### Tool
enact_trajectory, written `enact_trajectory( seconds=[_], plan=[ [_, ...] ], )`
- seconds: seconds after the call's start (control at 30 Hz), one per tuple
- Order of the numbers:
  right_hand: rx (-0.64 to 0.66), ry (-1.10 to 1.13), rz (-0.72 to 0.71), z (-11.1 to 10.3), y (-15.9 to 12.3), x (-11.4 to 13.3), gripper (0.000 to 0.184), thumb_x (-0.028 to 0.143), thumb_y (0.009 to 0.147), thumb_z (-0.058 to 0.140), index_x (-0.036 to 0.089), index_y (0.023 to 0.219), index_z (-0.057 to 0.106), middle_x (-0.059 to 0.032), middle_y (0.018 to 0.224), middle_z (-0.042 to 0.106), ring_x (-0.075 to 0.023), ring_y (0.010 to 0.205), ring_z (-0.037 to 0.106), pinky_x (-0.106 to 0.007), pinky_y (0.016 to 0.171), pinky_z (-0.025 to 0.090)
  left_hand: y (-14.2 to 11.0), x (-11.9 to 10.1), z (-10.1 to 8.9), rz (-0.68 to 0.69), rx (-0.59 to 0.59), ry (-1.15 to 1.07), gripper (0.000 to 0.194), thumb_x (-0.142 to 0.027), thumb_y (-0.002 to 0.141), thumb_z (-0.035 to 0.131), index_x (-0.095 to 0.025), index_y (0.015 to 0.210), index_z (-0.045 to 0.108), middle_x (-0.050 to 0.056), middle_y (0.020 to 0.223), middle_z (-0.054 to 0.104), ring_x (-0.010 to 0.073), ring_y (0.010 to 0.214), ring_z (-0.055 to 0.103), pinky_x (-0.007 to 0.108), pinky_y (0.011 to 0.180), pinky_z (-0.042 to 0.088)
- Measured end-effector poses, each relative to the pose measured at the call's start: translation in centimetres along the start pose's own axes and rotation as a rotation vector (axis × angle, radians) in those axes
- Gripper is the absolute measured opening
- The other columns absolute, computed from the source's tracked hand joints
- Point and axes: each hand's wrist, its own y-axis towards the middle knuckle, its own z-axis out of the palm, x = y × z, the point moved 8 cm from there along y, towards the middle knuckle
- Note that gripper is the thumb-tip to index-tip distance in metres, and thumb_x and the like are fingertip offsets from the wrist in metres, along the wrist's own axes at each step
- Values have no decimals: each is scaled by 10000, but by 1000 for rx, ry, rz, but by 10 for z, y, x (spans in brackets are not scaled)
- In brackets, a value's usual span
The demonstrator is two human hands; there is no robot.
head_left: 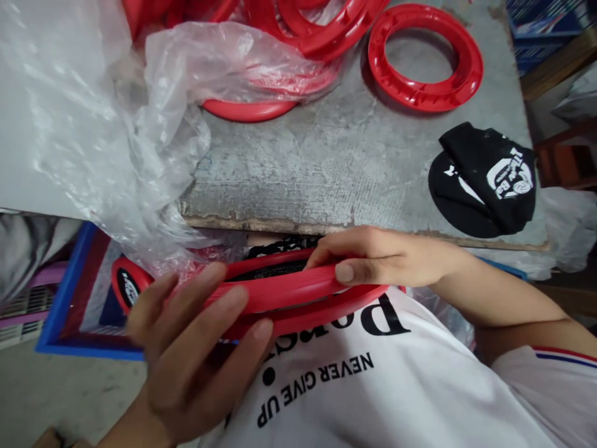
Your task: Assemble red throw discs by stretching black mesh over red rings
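At the table's front edge, my right hand (373, 255) grips a red plastic ring (289, 289), thumb on its outer face and fingers curled over the rim. Seen nearly edge-on, the ring shows two red rims with a gap between them and dark mesh-like material inside. My left hand (196, 348), slightly blurred, has its fingers stretched and spread along the ring's left part; whether they touch it I cannot tell. Left of those fingers sits a red rounded part with a black oval label (127, 289).
On the grey worktable (298, 174) lie a loose red ring (424, 102) and a black fabric piece with white print (485, 180). Red rings in clear plastic bagging (224, 59) crowd the back left. A blue crate (88, 353) stands below the table edge.
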Motion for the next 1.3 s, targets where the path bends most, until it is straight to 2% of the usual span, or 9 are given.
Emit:
enact_trajectory(
  seconds=[0.1, 0.23, 0.37, 0.5, 0.63, 0.77, 0.9, 1.07, 1.3],
  plan=[
    [-17, -4, 0, 3, 5, 4, 382, 458, 1066, 506, 133, 1173, 675, -72, 1090, 698, -170, 948, 634, -250, 804, 486, 19, -16, -2, 153, -54, 72, 372, -15, 668, 831, -184, 885, 580, 56, 1619, 418, 323, 1392, 527, 584, 1128, 443],
    [-158, -101, -75, -2, 4, 9, 382, 482, 1060, 514, 156, 1209, 647, -57, 1065, 702, -166, 915, 639, -252, 778, 492, 26, -12, -4, 61, -24, 122, 375, -38, 708, 828, -181, 928, 561, 96, 1514, 548, 274, 1254, 617, 480, 990, 538],
    [-454, -455, -336, -15, -21, 25, 401, 510, 975, 656, 157, 1161, 617, -107, 1131, 671, -235, 1041, 634, -364, 908, 517, 21, -1, -9, -43, -48, 146, 365, -44, 739, 802, -200, 944, 545, 119, 1379, 641, 278, 1183, 645, 480, 933, 556],
    [-603, -825, -482, -5, -44, 20, 416, 507, 961, 675, 144, 1143, 580, -181, 1227, 622, -289, 1104, 623, -442, 900, 540, 23, -3, -11, -18, -70, 170, 349, -80, 730, 799, -208, 927, 541, 126, 1247, 682, 272, 1086, 685, 442, 865, 594],
    [-751, -924, -631, 4, -55, 7, 266, 378, 985, 655, 189, 1137, 546, -153, 1214, 630, -269, 1063, 657, -431, 842, 569, 26, -4, -14, -66, 19, 214, 306, -85, 785, 761, -205, 946, 529, 136, 1199, 662, 253, 1044, 679, 419, 849, 596],
    [-768, -905, -703, 8, -53, 2, 208, 308, 1004, 609, 195, 1159, 530, -146, 1176, 641, -244, 1017, 684, -395, 775, 593, 29, 6, -22, -187, 147, 97, 354, -257, 851, 763, -230, 1078, 493, 106, 1182, 663, 236, 1044, 686, 401, 883, 598],
    [-708, -875, -772, 14, -49, 11, 202, 258, 998, 600, 148, 1153, 532, -178, 1155, 635, -254, 1008, 673, -396, 759, 608, 42, 5, -19, -219, 420, -60, 531, -569, 936, 588, -251, 1347, 478, 91, 1190, 698, 262, 1014, 704, 390, 850, 609],
    [-642, -911, -780, 21, -46, 31, 133, 246, 1031, 517, 139, 1093, 566, -155, 1075, 664, -230, 948, 671, -390, 759, 616, 65, -7, -21, -251, 498, -210, 394, -429, 1009, 470, -310, 1378, 538, 20, 1256, 713, 214, 1050, 712, 269, 803, 607],
    [-686, -956, -738, 31, -66, 45, 108, 196, 987, 573, 144, 1072, 615, -141, 1163, 637, -243, 1101, 654, -444, 984, 593, 62, -6, -11, -452, 562, -446, 384, -490, 1026, 407, -286, 1224, 666, 0, 989, 746, 169, 844, 693, 219, 643, 572]
  ],
)
